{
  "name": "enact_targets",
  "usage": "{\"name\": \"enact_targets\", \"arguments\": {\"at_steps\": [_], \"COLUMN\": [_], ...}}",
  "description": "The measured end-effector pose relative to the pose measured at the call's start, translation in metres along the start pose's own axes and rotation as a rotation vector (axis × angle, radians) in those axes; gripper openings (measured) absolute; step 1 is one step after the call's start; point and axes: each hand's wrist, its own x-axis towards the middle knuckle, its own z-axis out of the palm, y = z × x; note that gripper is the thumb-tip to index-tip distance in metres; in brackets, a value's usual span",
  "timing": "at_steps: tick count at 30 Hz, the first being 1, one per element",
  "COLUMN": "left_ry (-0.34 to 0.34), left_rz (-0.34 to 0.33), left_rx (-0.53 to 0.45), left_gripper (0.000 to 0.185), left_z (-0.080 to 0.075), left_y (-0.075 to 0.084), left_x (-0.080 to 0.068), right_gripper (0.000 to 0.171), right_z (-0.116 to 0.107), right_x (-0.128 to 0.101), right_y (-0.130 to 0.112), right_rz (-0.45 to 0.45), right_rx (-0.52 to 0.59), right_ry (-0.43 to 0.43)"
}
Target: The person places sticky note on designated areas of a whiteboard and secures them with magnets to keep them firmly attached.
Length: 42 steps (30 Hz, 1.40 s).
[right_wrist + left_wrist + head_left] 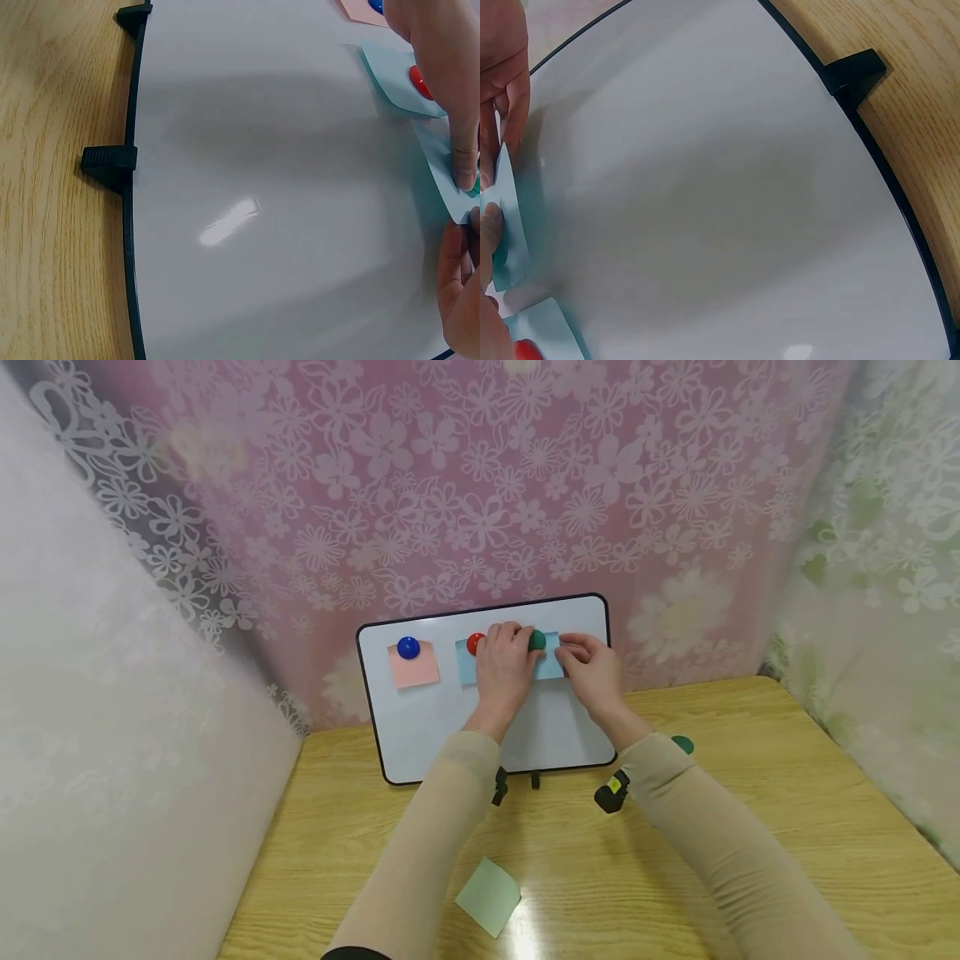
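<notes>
A whiteboard (442, 727) leans against the curtain at the back of the table. My left hand (523, 642) pinches a green magnet (537, 640) on a light blue note (551, 667) at the board's upper right. My right hand (573, 652) pinches that note's right edge. In the right wrist view a left finger (459, 142) comes down onto the blue note (442, 172), and my right hand (459, 277) is at its lower corner. The left wrist view shows the blue note (511, 217) between fingers at the frame's left edge.
A second blue note under a red magnet (474, 644) and a pink note (414, 667) under a blue magnet (408, 647) are on the board. A loose green magnet (682, 744) and a green sticky note (489, 896) lie on the wooden table (787, 827). Curtains enclose three sides.
</notes>
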Motion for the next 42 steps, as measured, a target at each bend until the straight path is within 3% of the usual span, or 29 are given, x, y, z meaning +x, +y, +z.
{"name": "enact_targets", "arguments": {"at_steps": [18,31,42], "left_ry": [-0.022,-0.043,-0.036], "left_rz": [-0.001,-0.012,0.003], "left_rx": [-0.015,0.010,-0.036], "left_gripper": [0.042,0.045,0.045], "left_z": [-0.0026,-0.0005,-0.0019], "left_y": [0.0045,0.0015,-0.0035], "left_x": [0.0021,0.0043,0.0010], "right_gripper": [0.034,0.035,0.034], "right_z": [-0.0003,-0.0005,-0.0029], "right_x": [-0.0027,-0.0045,-0.0055], "right_y": [-0.0030,-0.0062,0.0002], "right_rz": [0.008,0.002,-0.016], "right_rx": [0.007,0.001,0.030], "right_ry": [-0.005,-0.018,-0.014]}}
